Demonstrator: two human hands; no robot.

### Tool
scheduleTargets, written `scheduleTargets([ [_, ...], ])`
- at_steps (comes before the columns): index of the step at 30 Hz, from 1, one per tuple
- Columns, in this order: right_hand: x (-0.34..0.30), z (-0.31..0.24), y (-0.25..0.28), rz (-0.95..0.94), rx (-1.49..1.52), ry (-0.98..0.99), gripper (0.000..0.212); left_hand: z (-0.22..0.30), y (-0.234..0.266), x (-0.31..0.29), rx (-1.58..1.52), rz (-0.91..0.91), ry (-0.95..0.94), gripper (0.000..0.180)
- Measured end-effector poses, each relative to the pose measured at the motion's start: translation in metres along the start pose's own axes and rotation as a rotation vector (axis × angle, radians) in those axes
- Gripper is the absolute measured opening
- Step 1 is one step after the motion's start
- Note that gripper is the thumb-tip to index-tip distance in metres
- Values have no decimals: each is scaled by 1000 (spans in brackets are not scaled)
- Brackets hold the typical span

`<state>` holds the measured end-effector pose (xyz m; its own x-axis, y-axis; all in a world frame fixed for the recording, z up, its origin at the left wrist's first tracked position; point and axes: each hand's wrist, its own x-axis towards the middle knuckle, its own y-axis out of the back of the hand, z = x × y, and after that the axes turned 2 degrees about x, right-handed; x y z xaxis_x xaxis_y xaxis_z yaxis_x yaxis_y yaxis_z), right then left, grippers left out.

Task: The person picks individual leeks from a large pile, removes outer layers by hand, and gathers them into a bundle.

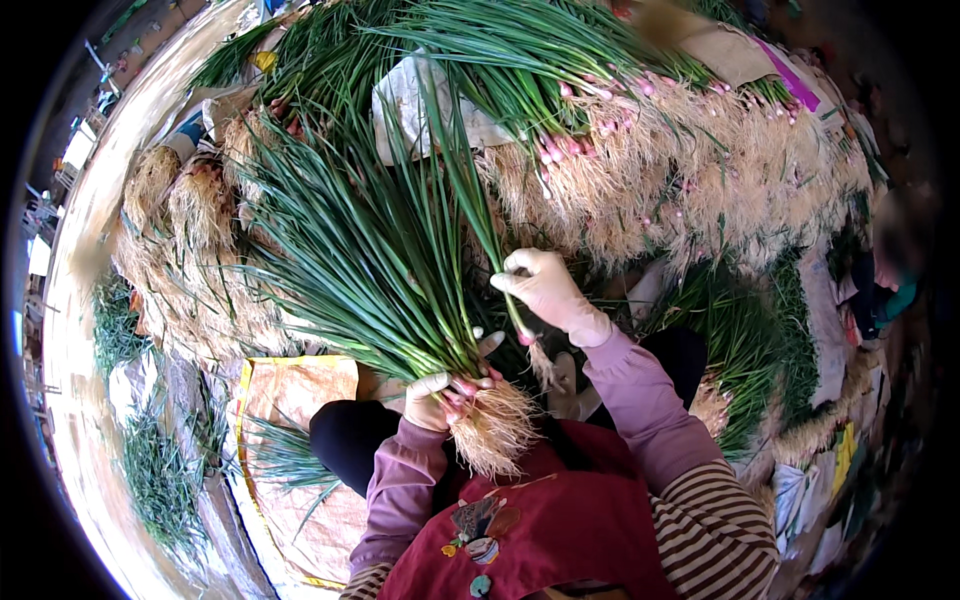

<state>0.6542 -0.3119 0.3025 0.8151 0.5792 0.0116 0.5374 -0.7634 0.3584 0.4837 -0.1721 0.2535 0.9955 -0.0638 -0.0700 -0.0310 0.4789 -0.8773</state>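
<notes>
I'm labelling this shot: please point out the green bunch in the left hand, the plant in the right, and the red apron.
Green bunch [412,300], head view: on its leaves.
Plant [488,238], head view: on its leaves.
Red apron [590,505], head view: on plain cloth.

One held onion bunch [400,285], one single held onion [526,337], two purple sleeves [640,385], one apron [575,520]

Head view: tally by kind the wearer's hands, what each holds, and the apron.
Hands: 2 (left hand, right hand)
Held in left: 1 green onion bunch
Held in right: 1 single green onion, one bulb visible
Red apron: 1
Total: 5
</notes>
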Motion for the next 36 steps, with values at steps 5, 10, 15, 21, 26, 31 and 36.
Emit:
scheduleTargets([
  [5,-25,17,-42,-29,-5,254,25,-17,22,-6,-83,165,35,41],
  [10,-22,11,-22,-795,263,-64,38,-10,26,-7,-24,20,54,62],
  [15,-7,21,-27,-975,426,-145,31,-3,14,-7,-185,-193,31,69],
  [21,-10,4,-30,-648,-122,145,16,-4,8,-2,-205,-137,44,66],
  [26,-13,19,-24,-99,-994,679,7,-1,-1,5,-96,213,129,56],
  [31,-6,61,35,-614,-909,-120,23,8,-21,-3,-80,-1,-45,58],
  [36,31,-46,79,-34,-619,-74,38,17,-18,1,-25,1,-108,55],
])
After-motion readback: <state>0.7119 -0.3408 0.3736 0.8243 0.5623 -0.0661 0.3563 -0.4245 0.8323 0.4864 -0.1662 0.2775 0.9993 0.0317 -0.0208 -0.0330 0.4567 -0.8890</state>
